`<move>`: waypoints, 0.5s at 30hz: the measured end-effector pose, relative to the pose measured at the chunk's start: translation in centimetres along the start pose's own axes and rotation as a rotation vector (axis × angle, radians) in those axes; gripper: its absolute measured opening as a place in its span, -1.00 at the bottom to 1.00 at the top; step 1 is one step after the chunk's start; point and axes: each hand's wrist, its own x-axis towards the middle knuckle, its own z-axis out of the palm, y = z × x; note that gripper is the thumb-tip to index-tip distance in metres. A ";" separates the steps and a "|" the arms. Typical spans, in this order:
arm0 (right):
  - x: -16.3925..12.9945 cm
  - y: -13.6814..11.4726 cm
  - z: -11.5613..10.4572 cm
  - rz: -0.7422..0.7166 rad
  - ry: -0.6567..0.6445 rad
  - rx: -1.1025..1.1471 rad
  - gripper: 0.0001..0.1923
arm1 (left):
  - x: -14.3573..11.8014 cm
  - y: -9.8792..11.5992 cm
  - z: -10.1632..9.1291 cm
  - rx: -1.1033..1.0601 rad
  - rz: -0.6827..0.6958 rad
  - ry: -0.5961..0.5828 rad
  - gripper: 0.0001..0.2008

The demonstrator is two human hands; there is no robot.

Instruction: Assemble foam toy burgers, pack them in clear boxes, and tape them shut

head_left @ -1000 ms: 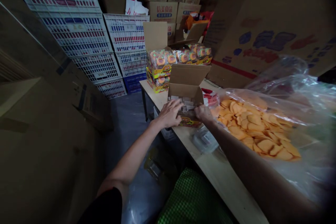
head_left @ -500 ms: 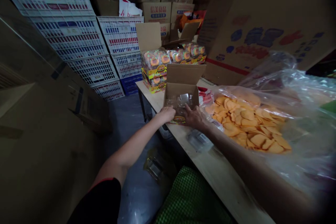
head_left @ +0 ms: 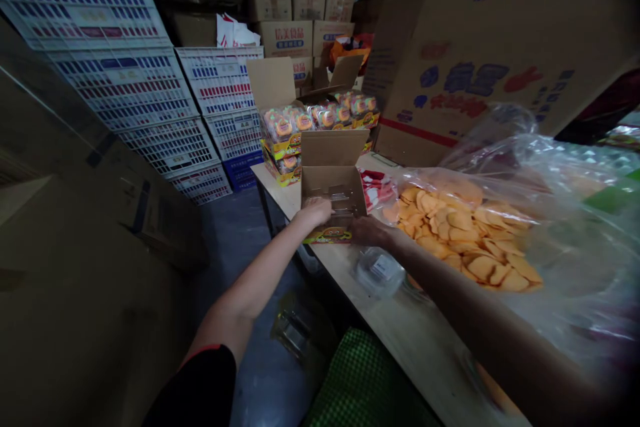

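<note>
An open cardboard display box [head_left: 330, 177] with a printed burger face on its front stands on the table, its back flap raised. A clear plastic tray [head_left: 343, 197] lies inside it. My left hand [head_left: 316, 212] reaches over the box's front left side, its fingers closed at the tray's edge. At the front right corner, my right hand [head_left: 369, 231] is bent inward and looks closed; its fingertips are dark and what they hold is hidden. Just below my right hand, a clear plastic container [head_left: 380, 271] with a white label rests on the table.
Filled display boxes [head_left: 287, 130] of wrapped burger-shaped sweets stand behind. A clear bag [head_left: 465, 230] of orange discs lies to the right, beside a red-and-white packet [head_left: 376, 188]. Stacked crates [head_left: 125, 87] line the left, and a large carton [head_left: 465, 73] stands at the back right.
My right hand has drawn back from the tray's middle to the box's front right corner. My left hand stays at the left side. The view has shifted slightly.
</note>
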 end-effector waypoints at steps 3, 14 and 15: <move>0.6 0.5 -1.6 0.000 -0.019 0.051 -0.78 | 2.7 1.8 -0.2 -0.007 0.025 0.077 -0.54; -10.0 7.6 -4.1 0.353 0.260 0.575 -0.54 | 6.9 1.4 3.4 -0.001 0.154 -0.023 -0.22; -11.4 8.1 -4.0 0.365 0.279 0.627 -0.56 | 7.3 1.4 3.2 0.012 0.168 -0.008 -0.24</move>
